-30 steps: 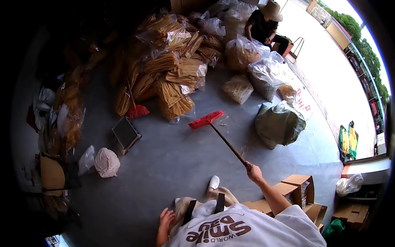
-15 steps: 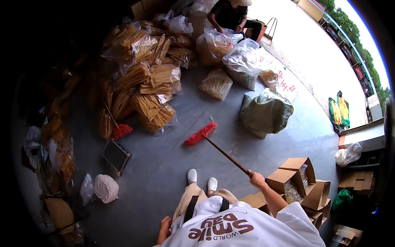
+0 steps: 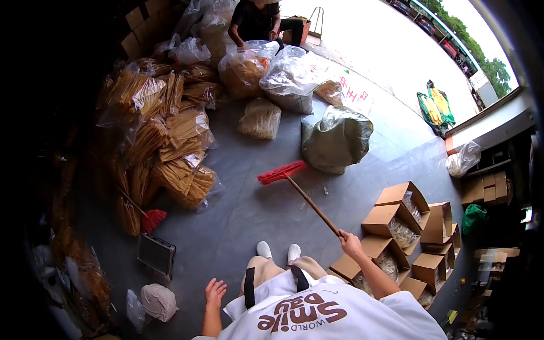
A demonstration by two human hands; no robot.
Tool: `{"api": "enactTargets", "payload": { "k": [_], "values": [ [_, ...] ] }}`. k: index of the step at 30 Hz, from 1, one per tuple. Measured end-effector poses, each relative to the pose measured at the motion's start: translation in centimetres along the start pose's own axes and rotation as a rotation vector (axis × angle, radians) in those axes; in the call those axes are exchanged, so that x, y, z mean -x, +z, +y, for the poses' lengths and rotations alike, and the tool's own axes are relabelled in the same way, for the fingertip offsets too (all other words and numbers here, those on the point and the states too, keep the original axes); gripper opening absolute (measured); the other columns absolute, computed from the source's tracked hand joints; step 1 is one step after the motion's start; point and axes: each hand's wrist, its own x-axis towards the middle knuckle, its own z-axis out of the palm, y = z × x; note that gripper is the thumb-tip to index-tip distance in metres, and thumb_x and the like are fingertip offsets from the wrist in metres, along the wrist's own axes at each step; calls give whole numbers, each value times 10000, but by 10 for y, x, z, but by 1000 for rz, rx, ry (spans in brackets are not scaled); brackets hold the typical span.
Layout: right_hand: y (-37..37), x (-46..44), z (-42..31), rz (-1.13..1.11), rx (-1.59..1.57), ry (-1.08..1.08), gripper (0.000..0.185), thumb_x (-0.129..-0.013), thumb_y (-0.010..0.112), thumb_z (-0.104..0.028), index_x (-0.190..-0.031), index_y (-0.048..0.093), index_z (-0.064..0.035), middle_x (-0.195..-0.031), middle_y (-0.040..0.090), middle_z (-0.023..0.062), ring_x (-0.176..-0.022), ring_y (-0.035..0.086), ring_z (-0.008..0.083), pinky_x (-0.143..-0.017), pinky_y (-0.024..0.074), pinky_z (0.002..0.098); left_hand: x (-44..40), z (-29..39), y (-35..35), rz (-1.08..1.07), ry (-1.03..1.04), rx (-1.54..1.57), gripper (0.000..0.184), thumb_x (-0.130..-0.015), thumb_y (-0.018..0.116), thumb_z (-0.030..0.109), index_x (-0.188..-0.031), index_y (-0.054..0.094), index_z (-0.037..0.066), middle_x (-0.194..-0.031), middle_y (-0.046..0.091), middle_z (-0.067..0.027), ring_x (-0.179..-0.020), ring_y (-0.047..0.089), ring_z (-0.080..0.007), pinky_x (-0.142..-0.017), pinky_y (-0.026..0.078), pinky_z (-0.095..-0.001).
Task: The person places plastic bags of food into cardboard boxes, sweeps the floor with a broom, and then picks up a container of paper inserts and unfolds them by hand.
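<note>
My right hand (image 3: 351, 243) is closed round the upper end of a wooden handle. That handle runs forward and left to a red broom head (image 3: 281, 172), which lies on the grey floor (image 3: 238, 226) ahead of my white shoes. Off to the left of my body, my left hand (image 3: 215, 292) is held out with its fingers apart and nothing in it. A large green sack (image 3: 337, 139) stands just beyond the broom head, to its right.
Brown bundles in plastic (image 3: 187, 136) are piled at left. Open cardboard boxes (image 3: 385, 221) stand at right. A second red broom (image 3: 153, 220), a dark flat device (image 3: 156, 255) and a pale bundle (image 3: 159, 301) lie left. A person (image 3: 255, 22) sits behind clear sacks (image 3: 289, 79).
The view has turned rightward, so the piles and sacks sit further left and more boxes show. My feet are now side by side. My left hand has moved outward with its fingers spread.
</note>
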Motion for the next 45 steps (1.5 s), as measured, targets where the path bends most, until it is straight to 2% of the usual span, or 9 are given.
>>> {"api": "enactTargets", "payload": {
  "k": [10,17,21,23,31,36,41,43,45],
  "values": [
    [74,-58,-17,-155,-18,189,336,-794,453,-275,-1129,464,-251,-975,551,137,-917,512,316,-785,403,418,11,15,-8,24,-105,-212,438,-816,427,116,-1226,286,53,-1024,513,-153,-806,561,-260,-650,461,-336],
    [71,50,108,-105,59,295,358,-794,446,-258,-1151,451,-238,-934,561,162,-887,518,335,-763,404,431,-15,18,-1,30,-168,-351,428,-815,419,113,-1220,293,54,-1031,512,-165,-790,564,-272,-638,467,-346],
    [42,104,116,-88,32,445,358,-785,458,-224,-1142,461,-206,-895,563,177,-846,529,344,-731,418,423,-29,40,28,-58,-150,-421,427,-814,423,117,-1217,298,51,-1024,516,-165,-793,565,-264,-634,468,-338],
    [61,124,139,47,-141,305,333,-781,466,-194,-1113,481,-173,-826,554,219,-791,530,366,-702,427,426,-27,54,51,-105,-117,-474,425,-813,425,113,-1215,302,47,-1025,516,-164,-794,565,-257,-629,469,-321],
    [108,241,119,82,-390,498,365,-779,488,-169,-1137,452,-107,-773,532,238,-736,551,352,-609,434,351,-32,86,113,-241,-91,-673,436,-810,433,113,-1217,299,35,-1023,518,-151,-794,566,-230,-620,466,-286],
    [150,315,109,23,-519,569,338,-759,482,-177,-1095,500,-144,-745,534,237,-703,539,369,-604,431,418,-31,89,130,-252,-93,-731,454,-794,453,101,-1216,301,30,-1018,518,-155,-778,568,-227,-609,465,-283],
    [136,295,81,7,-524,671,328,-762,486,-188,-1087,511,-153,-796,562,203,-744,558,336,-637,430,397,-30,85,130,-206,-114,-774,462,-787,463,94,-1215,302,30,-1015,518,-154,-776,568,-227,-617,463,-283],
    [171,264,92,261,-501,633,331,-760,489,-197,-1088,512,-153,-884,561,188,-833,540,332,-698,419,385,-27,83,130,-199,-118,-771,463,-787,463,95,-1216,301,28,-1019,517,-153,-781,567,-226,-625,461,-285],
    [154,217,93,140,-634,744,333,-760,491,-203,-1088,513,-151,-943,551,176,-889,521,332,-745,410,374,-24,87,132,-192,-106,-765,463,-787,463,96,-1216,300,26,-1022,516,-152,-787,566,-226,-634,460,-287]
  ]
}}
